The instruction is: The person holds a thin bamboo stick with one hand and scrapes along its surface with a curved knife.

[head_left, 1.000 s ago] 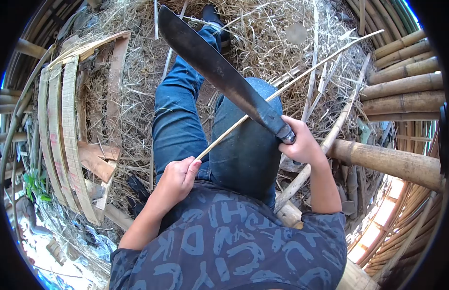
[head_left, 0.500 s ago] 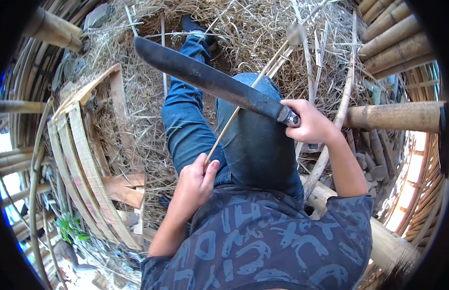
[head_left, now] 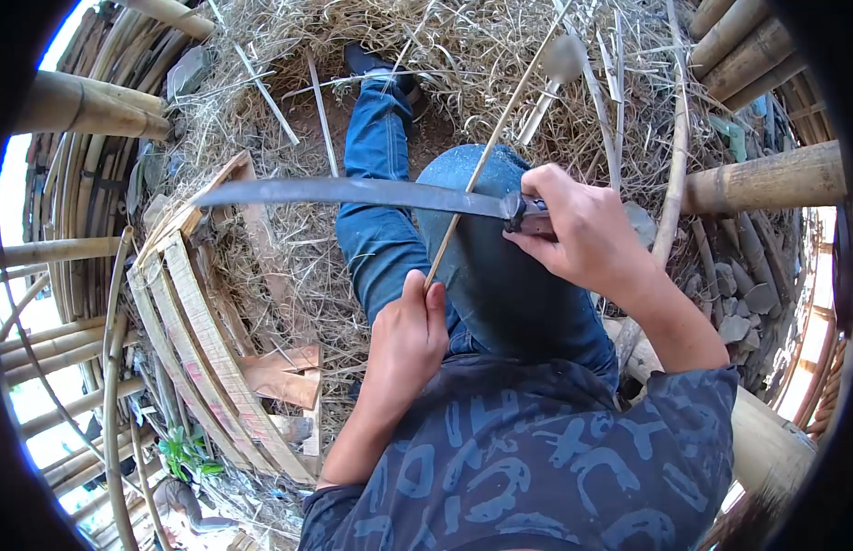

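Note:
My left hand [head_left: 408, 344] is closed round the lower end of a thin bamboo strip [head_left: 491, 147], which slants up and to the right across my raised knee. In my right hand [head_left: 587, 230] is the handle of a large machete [head_left: 353, 191], its long blade pointing left. Near the handle the blade crosses the strip above the knee, its face turned nearly edge-on. Whether blade and strip touch, I cannot tell. Under both lie my legs in blue jeans [head_left: 380, 248].
A wooden slat frame [head_left: 201, 335] lies at the left. Dry straw [head_left: 298, 239] covers the ground. A thick bamboo pole [head_left: 766, 179] juts in from the right, above stones [head_left: 743, 312]. Bamboo walls [head_left: 86, 184] stand on both sides.
The machete has turned from a broad-faced, diagonal pose to nearly level and edge-on. The strip stands steeper. My view has shifted, so the slat frame and my hands appear farther right.

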`<action>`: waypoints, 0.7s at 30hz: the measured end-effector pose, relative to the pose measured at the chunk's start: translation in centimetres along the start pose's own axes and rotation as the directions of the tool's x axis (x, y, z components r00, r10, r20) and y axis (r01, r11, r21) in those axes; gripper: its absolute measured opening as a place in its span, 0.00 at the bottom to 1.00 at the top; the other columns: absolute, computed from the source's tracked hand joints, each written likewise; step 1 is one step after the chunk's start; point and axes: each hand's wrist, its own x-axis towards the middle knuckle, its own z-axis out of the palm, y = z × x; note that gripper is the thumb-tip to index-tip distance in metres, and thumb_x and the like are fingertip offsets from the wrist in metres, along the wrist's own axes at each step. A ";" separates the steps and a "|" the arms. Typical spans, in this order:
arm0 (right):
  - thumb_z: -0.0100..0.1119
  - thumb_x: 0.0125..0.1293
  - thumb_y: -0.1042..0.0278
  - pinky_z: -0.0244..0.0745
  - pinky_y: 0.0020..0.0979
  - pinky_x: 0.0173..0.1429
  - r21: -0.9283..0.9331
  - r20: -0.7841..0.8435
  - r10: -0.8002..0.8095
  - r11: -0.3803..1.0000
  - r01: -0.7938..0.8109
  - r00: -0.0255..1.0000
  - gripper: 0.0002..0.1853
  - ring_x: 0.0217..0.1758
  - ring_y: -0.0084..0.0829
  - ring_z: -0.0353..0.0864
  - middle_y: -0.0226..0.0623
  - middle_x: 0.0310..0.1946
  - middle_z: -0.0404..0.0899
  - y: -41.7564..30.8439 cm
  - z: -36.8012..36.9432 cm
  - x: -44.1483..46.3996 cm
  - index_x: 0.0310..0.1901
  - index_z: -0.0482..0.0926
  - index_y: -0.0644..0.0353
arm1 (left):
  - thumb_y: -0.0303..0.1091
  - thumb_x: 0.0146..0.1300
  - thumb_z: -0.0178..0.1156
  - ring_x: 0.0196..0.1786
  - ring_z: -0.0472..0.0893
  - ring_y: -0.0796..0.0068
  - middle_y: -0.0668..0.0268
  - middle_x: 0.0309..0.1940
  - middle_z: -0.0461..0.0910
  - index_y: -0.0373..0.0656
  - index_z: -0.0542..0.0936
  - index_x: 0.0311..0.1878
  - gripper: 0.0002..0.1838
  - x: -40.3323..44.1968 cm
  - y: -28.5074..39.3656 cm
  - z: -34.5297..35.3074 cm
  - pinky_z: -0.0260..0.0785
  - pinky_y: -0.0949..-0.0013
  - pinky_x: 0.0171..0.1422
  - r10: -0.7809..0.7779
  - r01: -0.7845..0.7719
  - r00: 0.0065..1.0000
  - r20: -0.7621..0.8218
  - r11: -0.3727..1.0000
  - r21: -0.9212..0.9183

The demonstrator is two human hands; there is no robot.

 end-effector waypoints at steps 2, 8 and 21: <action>0.71 0.55 0.58 0.78 0.39 0.35 -0.041 -0.002 -0.030 0.999 0.030 1.000 0.26 0.31 0.44 0.84 0.40 0.25 0.80 0.3 0.0 0.0 0.50 0.69 0.58 | 0.35 0.74 0.48 0.22 0.74 0.39 0.46 0.15 0.71 0.36 0.67 0.35 0.12 0.1 0.1 0.0 0.62 0.43 0.25 -0.002 0.001 1.000 0.008 0.999 0.037; 0.63 0.62 0.47 0.78 0.38 0.31 -0.109 0.060 -0.115 0.987 0.121 0.992 0.23 0.28 0.43 0.83 0.43 0.25 0.80 0.5 -0.1 0.0 0.42 0.72 0.61 | 0.34 0.74 0.48 0.22 0.75 0.39 0.45 0.15 0.72 0.35 0.69 0.35 0.12 0.4 0.8 0.0 0.63 0.44 0.24 0.016 -0.012 0.999 -0.031 0.993 0.121; 0.57 0.64 0.40 0.77 0.38 0.27 -0.177 0.043 -0.113 0.977 0.119 0.993 0.26 0.25 0.45 0.83 0.44 0.21 0.79 2.4 0.4 -0.3 0.35 0.71 0.61 | 0.34 0.74 0.47 0.22 0.74 0.38 0.45 0.15 0.72 0.36 0.67 0.35 0.12 0.5 1.0 0.3 0.61 0.43 0.25 0.008 -0.010 0.999 0.032 0.997 0.083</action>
